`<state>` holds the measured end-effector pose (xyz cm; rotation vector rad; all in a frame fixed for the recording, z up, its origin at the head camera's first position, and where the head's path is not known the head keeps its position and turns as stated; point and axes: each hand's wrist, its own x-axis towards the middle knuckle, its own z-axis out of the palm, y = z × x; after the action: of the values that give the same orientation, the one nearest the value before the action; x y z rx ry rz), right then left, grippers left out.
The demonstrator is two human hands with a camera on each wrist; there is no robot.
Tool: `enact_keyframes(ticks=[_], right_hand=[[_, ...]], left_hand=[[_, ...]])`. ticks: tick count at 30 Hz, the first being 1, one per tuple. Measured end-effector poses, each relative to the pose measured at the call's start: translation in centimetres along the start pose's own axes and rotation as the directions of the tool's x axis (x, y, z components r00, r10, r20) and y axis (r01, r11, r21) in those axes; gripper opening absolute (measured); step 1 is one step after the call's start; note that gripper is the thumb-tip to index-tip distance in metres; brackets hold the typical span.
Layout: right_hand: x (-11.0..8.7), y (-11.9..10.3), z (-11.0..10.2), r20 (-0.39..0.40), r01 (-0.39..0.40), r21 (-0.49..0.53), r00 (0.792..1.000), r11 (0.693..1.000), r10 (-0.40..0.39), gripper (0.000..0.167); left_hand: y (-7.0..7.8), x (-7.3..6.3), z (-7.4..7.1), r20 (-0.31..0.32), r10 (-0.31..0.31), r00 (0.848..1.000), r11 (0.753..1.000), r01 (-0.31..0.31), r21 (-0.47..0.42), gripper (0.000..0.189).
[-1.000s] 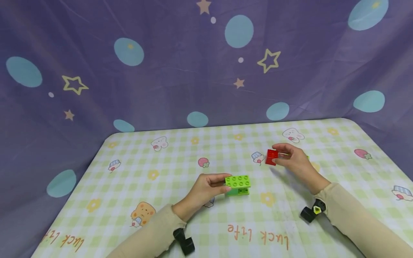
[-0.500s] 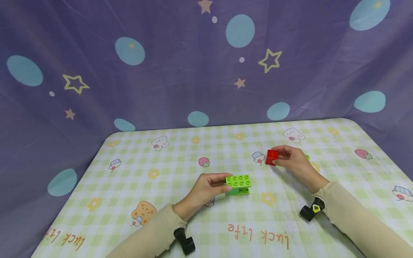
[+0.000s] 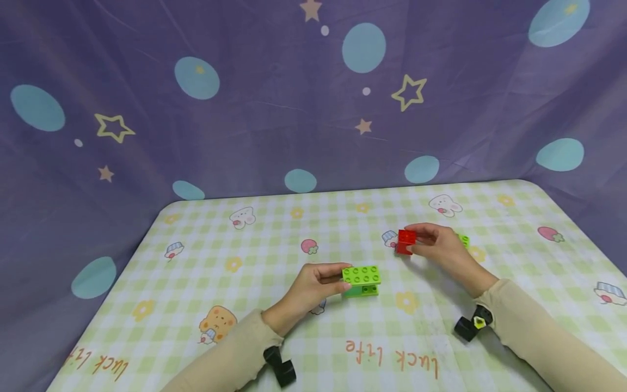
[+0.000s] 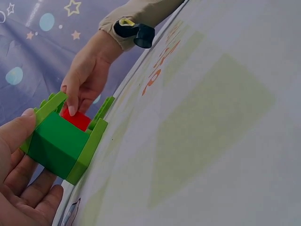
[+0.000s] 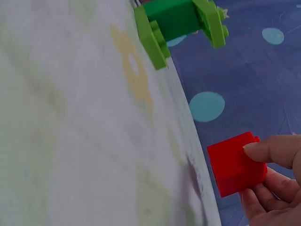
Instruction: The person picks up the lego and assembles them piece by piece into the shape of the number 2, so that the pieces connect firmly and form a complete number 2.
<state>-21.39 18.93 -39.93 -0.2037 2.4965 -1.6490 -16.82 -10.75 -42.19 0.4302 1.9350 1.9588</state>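
Pinching on both sides, over the checked counter [image 3: 274, 234]!
Cropped low in the head view at the sleeves [image 3: 220, 348]; then to the left grip [image 3: 309, 286], pinching the green stack [image 3: 361, 276] by its left end and partly covering that end. Across to the right grip [image 3: 446, 249], pinching the red block [image 3: 406, 242] by its right side, with most of it jutting left past the fingertips, farther back than the stack. Shifted slightly left since half a second ago! Behind that grip, partly blocked and hard to make out, a small green piece [image 3: 464, 240], showing more now.
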Motion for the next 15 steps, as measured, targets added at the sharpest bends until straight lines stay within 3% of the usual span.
enact_keyframes(ticks=[15], right_hand=[[-1.8,-2.8,2.1,0.099,0.103,0.138,0.988,0.985,-0.117,0.046]], left_hand=[[0.0,0.0,0.0,-0.018,-0.015,1.0,1.0,0.015,0.016,0.04]])
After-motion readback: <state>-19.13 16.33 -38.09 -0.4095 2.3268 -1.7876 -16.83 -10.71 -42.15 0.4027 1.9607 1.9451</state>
